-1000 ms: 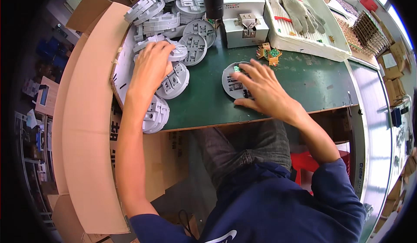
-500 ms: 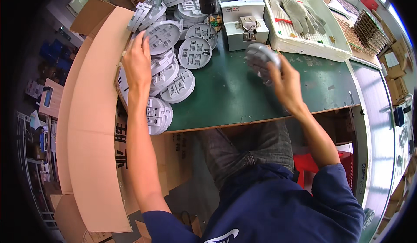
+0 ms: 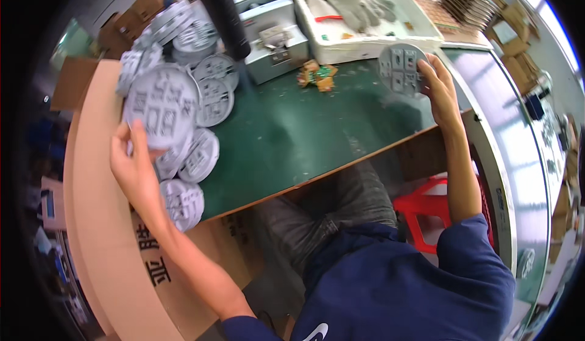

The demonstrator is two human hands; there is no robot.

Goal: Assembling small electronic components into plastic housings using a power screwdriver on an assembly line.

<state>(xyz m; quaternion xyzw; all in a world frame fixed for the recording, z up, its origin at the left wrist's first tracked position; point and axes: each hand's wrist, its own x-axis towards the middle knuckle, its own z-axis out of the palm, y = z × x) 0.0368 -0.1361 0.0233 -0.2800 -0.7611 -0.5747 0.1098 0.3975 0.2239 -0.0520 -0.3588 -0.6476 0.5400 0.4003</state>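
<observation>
A round grey plastic disc with moulded slots (image 3: 159, 100) is in my left hand (image 3: 135, 164), thumb on its near face and fingers partly hidden behind it. It is tipped up over a heap of similar grey discs (image 3: 201, 155) along the bench's left side. My right hand (image 3: 441, 91) grips another grey disc (image 3: 399, 70) by its right edge. That disc is raised above the right part of the green bench, below the white tray, with its slotted face showing.
A grey box-shaped machine (image 3: 274, 42) stands at the back, with a black tube (image 3: 219, 12) before it. Small circuit board pieces (image 3: 318, 76) lie near it. The white tray (image 3: 378, 52) holds gloves (image 3: 353, 6). An open cardboard box (image 3: 97, 189) flanks the bench's left; a red stool (image 3: 420, 210) is underneath.
The view has shifted, bringing the board pieces into sight. My right hand has carried its disc to the right and turned it face-up. My left hand has tipped its disc up toward me.
</observation>
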